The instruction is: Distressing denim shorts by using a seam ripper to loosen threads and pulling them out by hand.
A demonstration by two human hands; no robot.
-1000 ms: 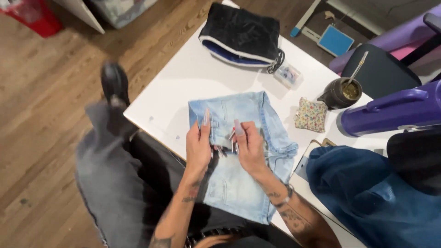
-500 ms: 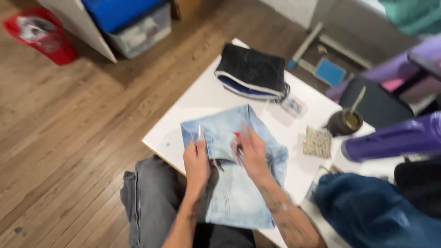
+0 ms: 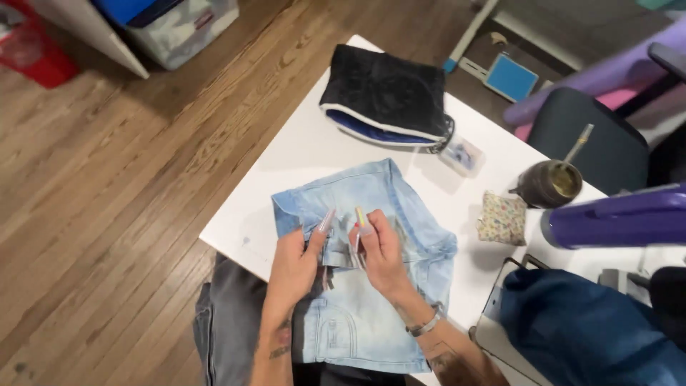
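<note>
A pair of light blue denim shorts (image 3: 400, 214) lies flat on the white table (image 3: 314, 154), waistband toward the far side. My left hand (image 3: 296, 261) pinches the fabric at the fly, just below the waistband. My right hand (image 3: 379, 250) grips the same spot from the right side, fingers bent over the denim. Both hands have long painted nails. A bracelet sits on my right wrist.
A black and blue pouch (image 3: 386, 100) lies at the table's far end with a small clear box (image 3: 462, 155) beside it. A patterned pincushion (image 3: 501, 218), a dark cup with a straw (image 3: 550, 182), a purple appliance (image 3: 614, 218) and dark blue jeans (image 3: 593, 329) crowd the right. Wooden floor lies left.
The view has shifted, so the table and shorts sit more to the right and nearer. Both hands stay on the shorts' fly area, with the fingers slightly rearranged.
</note>
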